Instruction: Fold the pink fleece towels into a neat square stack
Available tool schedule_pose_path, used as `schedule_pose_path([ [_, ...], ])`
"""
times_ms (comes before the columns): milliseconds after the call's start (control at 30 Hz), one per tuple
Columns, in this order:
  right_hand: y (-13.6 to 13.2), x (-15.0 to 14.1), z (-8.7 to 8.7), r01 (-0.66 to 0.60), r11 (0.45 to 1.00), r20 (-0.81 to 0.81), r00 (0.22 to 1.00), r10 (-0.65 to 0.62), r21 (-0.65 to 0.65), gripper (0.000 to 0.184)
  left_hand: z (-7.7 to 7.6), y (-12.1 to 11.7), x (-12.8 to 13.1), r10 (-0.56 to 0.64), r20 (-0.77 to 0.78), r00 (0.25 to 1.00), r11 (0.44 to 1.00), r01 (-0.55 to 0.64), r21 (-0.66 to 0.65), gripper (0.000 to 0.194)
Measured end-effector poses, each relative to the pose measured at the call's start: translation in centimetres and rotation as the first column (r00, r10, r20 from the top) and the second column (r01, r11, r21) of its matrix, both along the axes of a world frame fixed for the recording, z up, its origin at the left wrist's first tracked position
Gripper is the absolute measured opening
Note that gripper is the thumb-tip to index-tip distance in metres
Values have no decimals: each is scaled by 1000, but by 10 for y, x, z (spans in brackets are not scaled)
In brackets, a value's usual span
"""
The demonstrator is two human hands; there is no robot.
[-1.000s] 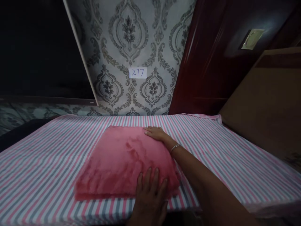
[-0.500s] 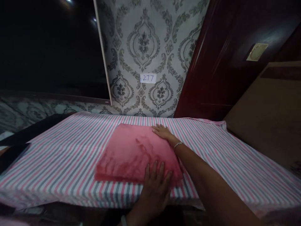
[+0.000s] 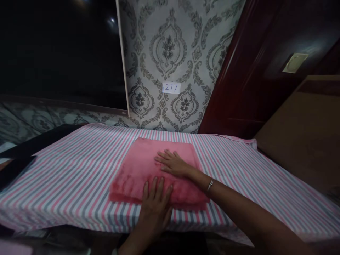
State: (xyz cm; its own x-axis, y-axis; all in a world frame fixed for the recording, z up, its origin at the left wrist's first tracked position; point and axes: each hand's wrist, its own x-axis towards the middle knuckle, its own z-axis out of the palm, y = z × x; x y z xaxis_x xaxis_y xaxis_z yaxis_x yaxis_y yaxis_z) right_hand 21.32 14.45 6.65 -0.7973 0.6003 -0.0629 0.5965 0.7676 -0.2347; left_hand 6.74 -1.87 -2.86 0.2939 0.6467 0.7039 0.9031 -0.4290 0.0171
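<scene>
A folded pink cloth point(image 3: 132, 163), plush in look, lies in a thick rectangle on a striped tablecloth point(image 3: 79, 170). Flat on its upper middle rests my right hand point(image 3: 172, 163), fingers spread, with a bracelet on the wrist. My left hand point(image 3: 155, 203) touches the cloth's near edge, its fingers stretched out over the pile and the palm closer to me. Neither hand grips anything. Small ripples show in the cloth's surface around the left fingers.
Behind the table stands a patterned wall with a paper label point(image 3: 171, 87) reading 277. A large dark screen point(image 3: 61, 53) hangs at left. On the right are a dark red panel point(image 3: 239, 88) with a switch plate point(image 3: 295, 63) and a cardboard box point(image 3: 300, 131).
My right hand has moved from the cloth's far right corner toward its middle. My left hand has slid left along the near edge. The creases near the middle look smoother.
</scene>
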Motion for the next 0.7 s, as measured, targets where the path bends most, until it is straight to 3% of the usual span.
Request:
schedule_pose_path([
  [167, 59, -16, 4, 164, 985, 83, 984, -160, -48, 68, -6, -1, 2, 6, -7, 1000, 1000, -6, -20, 65],
  [300, 91, -24, -3, 238, 967, 53, 971, -234, -90, 70, -6, -1, 3, 18, -5, 1000, 1000, -18, -3, 68],
  [500, 103, -27, -21, 317, 947, -23, 948, -319, -41, 66, -15, 2, 4, 43, -1, 999, 999, -43, 3, 75],
  [700, 96, -28, -22, 333, 943, -14, 943, -332, 11, 62, -10, -1, 7, 66, 4, 998, 998, -66, -18, 72],
])
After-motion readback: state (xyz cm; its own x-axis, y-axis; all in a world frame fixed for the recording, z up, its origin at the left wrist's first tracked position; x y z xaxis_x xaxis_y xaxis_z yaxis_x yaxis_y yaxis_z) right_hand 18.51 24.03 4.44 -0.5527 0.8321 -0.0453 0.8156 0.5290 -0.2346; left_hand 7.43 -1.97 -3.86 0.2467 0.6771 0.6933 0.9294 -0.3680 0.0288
